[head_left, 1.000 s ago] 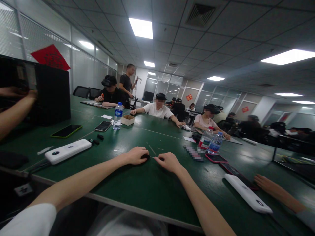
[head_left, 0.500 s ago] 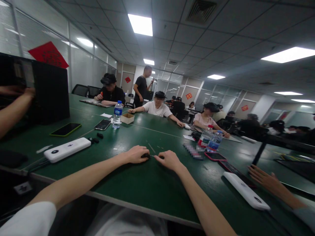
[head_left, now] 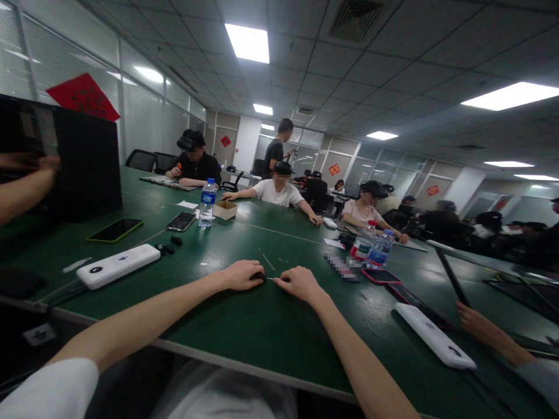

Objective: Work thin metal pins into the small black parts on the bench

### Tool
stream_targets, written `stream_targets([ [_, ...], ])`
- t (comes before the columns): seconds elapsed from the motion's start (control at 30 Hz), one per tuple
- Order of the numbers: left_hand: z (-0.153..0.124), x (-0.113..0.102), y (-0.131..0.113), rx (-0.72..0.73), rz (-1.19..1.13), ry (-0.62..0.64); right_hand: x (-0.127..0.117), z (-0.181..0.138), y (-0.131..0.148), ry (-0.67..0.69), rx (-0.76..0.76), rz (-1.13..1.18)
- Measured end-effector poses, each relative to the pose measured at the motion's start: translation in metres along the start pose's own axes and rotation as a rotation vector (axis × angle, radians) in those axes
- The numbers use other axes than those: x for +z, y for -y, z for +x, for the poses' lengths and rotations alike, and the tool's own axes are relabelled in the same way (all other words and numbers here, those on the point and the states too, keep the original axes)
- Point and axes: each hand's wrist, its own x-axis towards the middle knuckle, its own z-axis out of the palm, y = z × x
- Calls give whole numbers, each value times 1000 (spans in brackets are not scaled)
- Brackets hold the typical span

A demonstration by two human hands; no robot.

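On the green table (head_left: pixel 244 326), my left hand (head_left: pixel 242 274) is closed around a small black object (head_left: pixel 259 276), which pokes out past the fingertips. A thin pale tip (head_left: pixel 269 279) reaches from it towards my right hand (head_left: pixel 299 281). The fingers of that right hand are curled, thumb and forefinger pressed together at the pale tip. What they pinch, if anything, is too small to make out. Both hands rest low over the tabletop, a short gap apart.
Left: a white power bank (head_left: pixel 120 266), phones (head_left: pixel 115 230), a water bottle (head_left: pixel 208 203) and an open box (head_left: pixel 224 210). Right: bottles (head_left: pixel 379 250), a red-edged phone (head_left: pixel 379 276) and another power bank (head_left: pixel 432 334). A co-worker's hand (head_left: pixel 478 323) holds a black bar; people sit opposite.
My hands have hardly moved. At right, the co-worker's hand has shifted and the black bar now tilts the other way. The standing person has moved right.
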Motion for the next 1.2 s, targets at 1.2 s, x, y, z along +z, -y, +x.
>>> stream_targets([
  [1.2,-1,3,14,23,-113,41,-5,-6,11,-25,-8,7],
])
